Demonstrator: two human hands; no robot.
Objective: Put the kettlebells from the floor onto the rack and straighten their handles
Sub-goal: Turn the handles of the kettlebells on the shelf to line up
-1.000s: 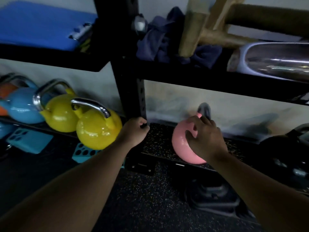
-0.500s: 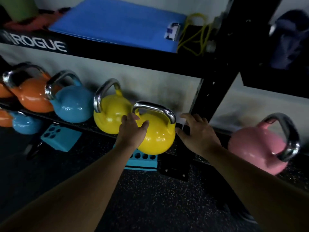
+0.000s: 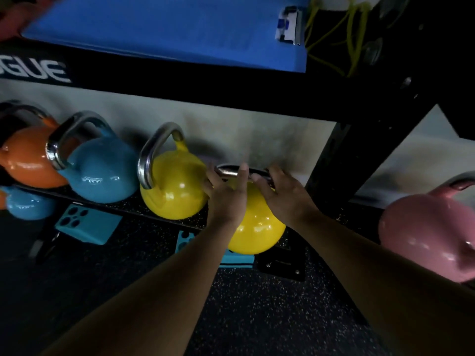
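A yellow kettlebell (image 3: 257,232) sits at the front of the low rack shelf (image 3: 128,209), its steel handle lying across. My left hand (image 3: 226,196) and my right hand (image 3: 285,199) both rest on that handle, fingers draped over it, the grip loose. To its left stand a second yellow kettlebell (image 3: 172,188), a blue kettlebell (image 3: 102,173) and an orange kettlebell (image 3: 28,160), handles turned at different angles. A pink kettlebell (image 3: 426,232) sits in the right bay.
A black rack upright (image 3: 341,163) stands just right of my hands. A blue mat (image 3: 167,29) lies on the upper shelf. Teal foam blocks (image 3: 87,224) lie on the dark speckled floor. A small blue kettlebell (image 3: 28,204) is low at the left.
The view has swung left from the pink kettlebell. Both hands left the upright and pink bell and came onto the front yellow kettlebell's handle.
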